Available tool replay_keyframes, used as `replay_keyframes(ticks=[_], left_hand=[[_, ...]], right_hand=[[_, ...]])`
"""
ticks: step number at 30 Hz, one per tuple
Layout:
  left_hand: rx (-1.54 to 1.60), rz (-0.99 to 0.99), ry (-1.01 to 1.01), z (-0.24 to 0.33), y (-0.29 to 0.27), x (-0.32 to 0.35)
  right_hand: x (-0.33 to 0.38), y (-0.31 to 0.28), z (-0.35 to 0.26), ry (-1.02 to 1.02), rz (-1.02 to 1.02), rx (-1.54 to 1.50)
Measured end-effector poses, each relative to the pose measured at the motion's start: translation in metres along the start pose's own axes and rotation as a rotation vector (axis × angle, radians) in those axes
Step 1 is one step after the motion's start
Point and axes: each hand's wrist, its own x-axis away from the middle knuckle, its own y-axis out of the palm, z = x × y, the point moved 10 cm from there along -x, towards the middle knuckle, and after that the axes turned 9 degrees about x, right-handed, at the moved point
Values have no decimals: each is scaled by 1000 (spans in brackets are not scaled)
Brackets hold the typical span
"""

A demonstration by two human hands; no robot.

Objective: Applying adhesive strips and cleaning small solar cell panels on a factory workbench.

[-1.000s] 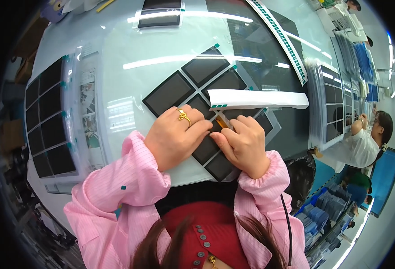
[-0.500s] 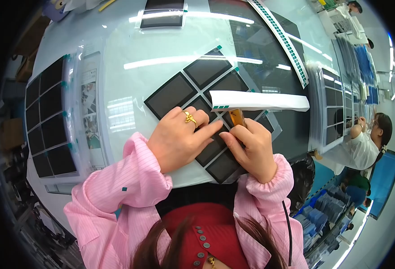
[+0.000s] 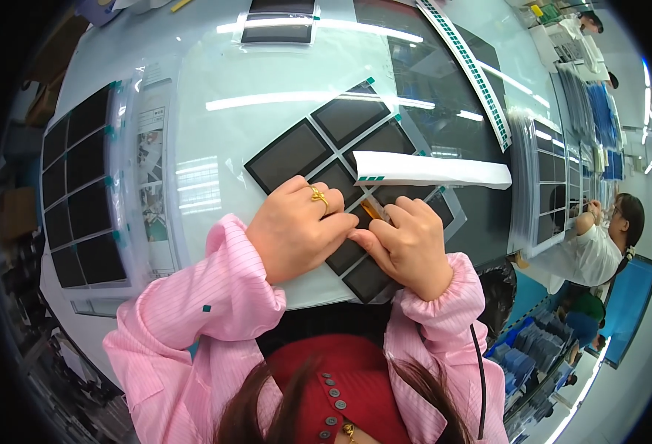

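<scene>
A sheet of dark rectangular panels (image 3: pixel 286 155) lies at a slant on the table, with light strips between the panels and small green tabs on its edge. My right hand (image 3: pixel 409 244) is closed around a slim orange-yellow tool (image 3: pixel 370 209) whose exact kind I cannot make out, held low over the sheet. My left hand (image 3: pixel 296 233), a gold ring on one finger, rests over the sheet's near left part. Its fingers are curled, the tips close to my right thumb; whatever they pinch is hidden. Just beyond my hands, a white paper strip (image 3: pixel 437 170) with green stickers lies across the sheet.
To the left lies a plastic-covered stack of dark-panel sheets (image 3: pixel 89 152); a similar stack (image 3: pixel 548 177) stands at right. A long strip of green stickers (image 3: pixel 468 72) and another panel sheet (image 3: pixel 278 28) lie farther off. A co-worker (image 3: pixel 599 237) sits at the right.
My left fingers have curled in from a pointing pose toward my right thumb. The orange-yellow tool has tilted and shifted left and nearer. The whole view has shifted slightly.
</scene>
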Motion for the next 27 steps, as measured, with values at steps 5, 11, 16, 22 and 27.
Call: replay_keyframes(ticks=[5, 11, 16, 22, 27], left_hand=[[-57, 37, -75, -4, 0, -3], [-63, -41, -21, 2, 2, -3], [-11, -38, 0, 2, 3, -2], [-21, 62, -74, -4, -4, -5], [-7, 14, -25, -4, 1, -1]], right_hand=[[12, -4, 3, 51, -80, -34], [17, -17, 34, 314, 85, -201], [6, -9, 30, 259, 110, -200], [0, -1, 23, 205, 136, -68], [8, -1, 20, 178, 24, -178]])
